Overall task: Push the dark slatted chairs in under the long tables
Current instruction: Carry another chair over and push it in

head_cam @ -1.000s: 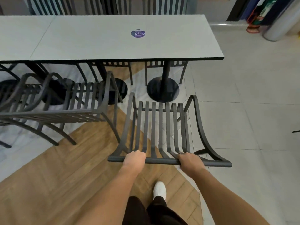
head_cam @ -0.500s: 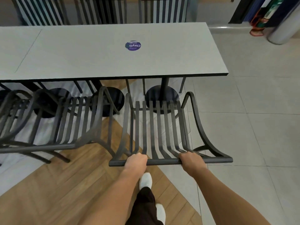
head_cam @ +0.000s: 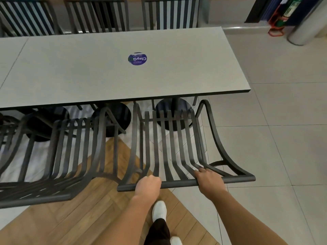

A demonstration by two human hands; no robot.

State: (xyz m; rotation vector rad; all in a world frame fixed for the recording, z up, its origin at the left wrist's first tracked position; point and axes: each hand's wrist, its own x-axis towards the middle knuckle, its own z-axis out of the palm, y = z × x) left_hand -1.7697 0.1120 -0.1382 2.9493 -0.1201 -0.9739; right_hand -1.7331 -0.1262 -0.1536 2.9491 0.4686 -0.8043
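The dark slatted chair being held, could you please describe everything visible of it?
The dark slatted chair looks like matte black metal, with long parallel slats, curved armrests and a rounded top rail. It stands upright at the long table's right end, its front reaching the edge. The left hand and right hand grip the rail.

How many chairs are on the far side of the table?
3 show: one chair back at the left, one in the middle, one toward the right, all behind the table. More may sit past the left edge.
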